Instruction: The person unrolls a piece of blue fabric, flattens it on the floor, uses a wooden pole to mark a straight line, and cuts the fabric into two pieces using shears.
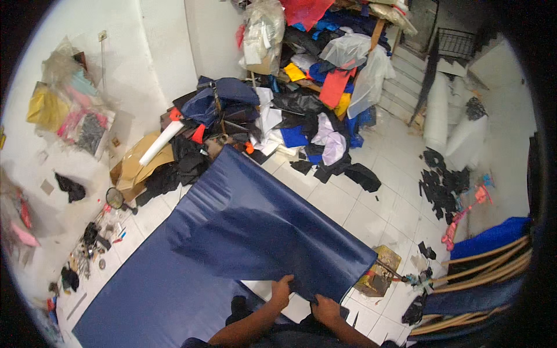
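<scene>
A large sheet of dark blue, slightly shiny fabric (174,278) spreads over the tiled floor, its far part wound into a long roll (296,211) that slants down to the right. Near my body the sheet has an open gap where white floor shows. My left hand (281,292) is closed on the fabric edge at the right of this gap, thumb up. A little lower and to the right, my right hand (326,309) pinches the same lifted part of the fabric. A dark pointed thing beside my right hand is too small to make out.
Heaped fabric scraps (319,136) lie beyond the roll. A yellowish box (380,269) stands by the roll's right end. Long tan rods (481,267) and blue fabric (487,238) are at the right. Small tools and a metal ruler (77,306) lie along the left wall.
</scene>
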`<state>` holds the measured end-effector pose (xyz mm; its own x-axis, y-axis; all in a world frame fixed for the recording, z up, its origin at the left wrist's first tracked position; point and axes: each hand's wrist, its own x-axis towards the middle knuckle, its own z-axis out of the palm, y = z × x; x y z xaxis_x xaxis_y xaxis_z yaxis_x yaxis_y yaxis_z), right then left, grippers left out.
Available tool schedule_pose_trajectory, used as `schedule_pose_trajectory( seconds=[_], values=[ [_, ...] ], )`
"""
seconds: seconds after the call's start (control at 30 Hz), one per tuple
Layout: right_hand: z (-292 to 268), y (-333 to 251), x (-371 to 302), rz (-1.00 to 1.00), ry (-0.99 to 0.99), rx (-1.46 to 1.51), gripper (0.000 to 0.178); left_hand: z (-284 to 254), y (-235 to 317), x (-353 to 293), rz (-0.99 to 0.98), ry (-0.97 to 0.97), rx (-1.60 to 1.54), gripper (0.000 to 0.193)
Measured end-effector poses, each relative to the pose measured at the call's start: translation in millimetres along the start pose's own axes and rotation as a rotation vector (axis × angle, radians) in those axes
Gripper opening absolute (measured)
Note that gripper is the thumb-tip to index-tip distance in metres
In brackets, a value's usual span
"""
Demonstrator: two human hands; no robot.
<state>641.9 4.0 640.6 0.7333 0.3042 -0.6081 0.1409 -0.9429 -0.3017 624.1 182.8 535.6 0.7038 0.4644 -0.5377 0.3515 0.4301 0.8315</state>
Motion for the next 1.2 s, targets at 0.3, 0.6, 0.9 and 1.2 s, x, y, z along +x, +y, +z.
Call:
schedule_pose_trajectory(
  seconds=[0.3,0.6,0.9,1.2],
  values=[
    [99.3,-130.8,-172.0,0.081,0.23,0.116,0.038,-339.8,77.8,86.3,-0.108,0.065,-0.76,0.046],
    [317.7,-90.5,-278.9,0.272,0.35,0.017,0.038,-586.5,101.4,66.4,0.038,0.406,-0.202,0.026],
    [389.7,-230.4,-401.9,0.049,0.731,-0.003,0.023,-685.8,6.8,-125.1,-0.554,-0.271,-0.023,0.124],
    [566.2,-402.4,-565.0,0.036,0.486,-0.012,0.031,-778.3,-66.5,-213.8,-0.455,-0.115,-0.42,0.052]
  ],
)
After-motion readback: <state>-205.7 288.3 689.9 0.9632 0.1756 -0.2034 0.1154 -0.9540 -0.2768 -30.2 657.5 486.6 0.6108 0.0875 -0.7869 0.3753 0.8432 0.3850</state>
